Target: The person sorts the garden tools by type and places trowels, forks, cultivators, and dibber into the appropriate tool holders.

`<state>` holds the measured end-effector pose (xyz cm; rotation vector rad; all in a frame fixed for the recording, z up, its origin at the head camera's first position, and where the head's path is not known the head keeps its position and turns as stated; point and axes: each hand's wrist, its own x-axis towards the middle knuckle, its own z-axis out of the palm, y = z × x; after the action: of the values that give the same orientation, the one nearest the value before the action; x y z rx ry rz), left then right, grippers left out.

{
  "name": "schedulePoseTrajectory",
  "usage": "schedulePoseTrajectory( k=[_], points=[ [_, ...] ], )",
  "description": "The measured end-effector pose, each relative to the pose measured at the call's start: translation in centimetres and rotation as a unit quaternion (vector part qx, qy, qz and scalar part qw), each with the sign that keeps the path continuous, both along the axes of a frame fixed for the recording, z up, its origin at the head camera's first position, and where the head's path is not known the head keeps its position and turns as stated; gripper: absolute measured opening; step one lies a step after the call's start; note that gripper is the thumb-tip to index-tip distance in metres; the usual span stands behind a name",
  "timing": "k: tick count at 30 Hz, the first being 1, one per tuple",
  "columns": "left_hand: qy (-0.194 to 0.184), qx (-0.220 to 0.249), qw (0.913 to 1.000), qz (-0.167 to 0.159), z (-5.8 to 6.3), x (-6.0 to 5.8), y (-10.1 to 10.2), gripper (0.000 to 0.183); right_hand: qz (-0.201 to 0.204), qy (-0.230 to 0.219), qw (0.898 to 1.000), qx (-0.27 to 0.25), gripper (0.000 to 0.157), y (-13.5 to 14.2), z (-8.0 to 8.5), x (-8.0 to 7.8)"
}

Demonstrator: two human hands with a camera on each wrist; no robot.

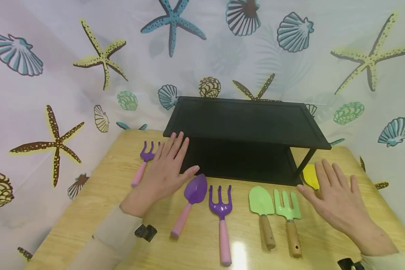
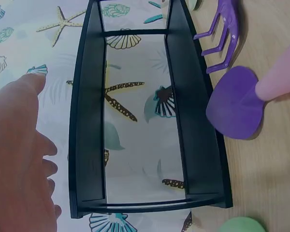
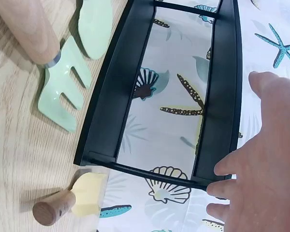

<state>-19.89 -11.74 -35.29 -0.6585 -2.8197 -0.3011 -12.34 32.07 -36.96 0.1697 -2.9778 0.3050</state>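
Left hand [image 1: 165, 168]: fingers straight, gripping nothing, at the left end of the black shelf [image 1: 246, 120]. Right hand [image 1: 339, 197]: fingers straight, gripping nothing, near the yellow trowel [image 1: 310, 176], right of the shelf. Before the shelf, left to right, lie a purple trowel [image 1: 196, 189], purple fork [image 1: 220, 208], green trowel [image 1: 261, 202] and green fork [image 1: 287, 212].

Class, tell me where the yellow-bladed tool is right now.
In the head view, the yellow-bladed tool lies on the right, beside the right end of the black rack and partly hidden by the right hand.
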Motion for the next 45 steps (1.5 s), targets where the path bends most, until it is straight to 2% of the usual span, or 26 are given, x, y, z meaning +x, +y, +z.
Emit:
schedulePoseTrajectory(
  k=[7,13,18,22,26,30,37,45],
  points=[
    [0.002,0.015,0.9999,0.006,0.5,-2.3,0.5,0.083,-0.014,-0.003,1.0,0.012,0.089,1.1,-0.3,0.1],
    [0.0,-0.023,0.9996,0.014,1.0,-4.2,1.0,0.072,-0.022,-0.008,1.0,0.009,0.085,2.1,-1.0,-0.3],
    [0.031,-0.049,0.9982,0.016,1.4,-5.4,0.9,0.056,-0.028,-0.04,0.999,-0.006,0.082,3.1,-2.5,-0.7],
    [0.074,-0.043,0.9963,0.011,1.6,-5.8,0.6,0.049,-0.023,-0.058,0.998,-0.005,0.067,4.0,-4.2,-0.9],
    [0.099,-0.021,0.9949,0.001,1.5,-6.2,0.3,0.044,-0.005,-0.039,0.999,0.008,0.046,4.5,-5.9,-0.8],
    [0.107,0.005,0.9942,-0.004,1.3,-6.5,0.2,0.042,0.0,-0.021,1.0,0.004,0.033,4.9,-7.0,-0.9],
    [0.102,0.025,0.9945,0.005,1.0,-6.9,0.0,0.042,0.007,-0.024,0.999,-0.041,0.048,5.2,-9.0,-1.5],
    [0.107,0.035,0.9937,0.004,0.7,-6.9,0.1,0.043,0.02,0.025,0.998,-0.057,0.051,5.1,-10.4,-1.3]
  ],
)
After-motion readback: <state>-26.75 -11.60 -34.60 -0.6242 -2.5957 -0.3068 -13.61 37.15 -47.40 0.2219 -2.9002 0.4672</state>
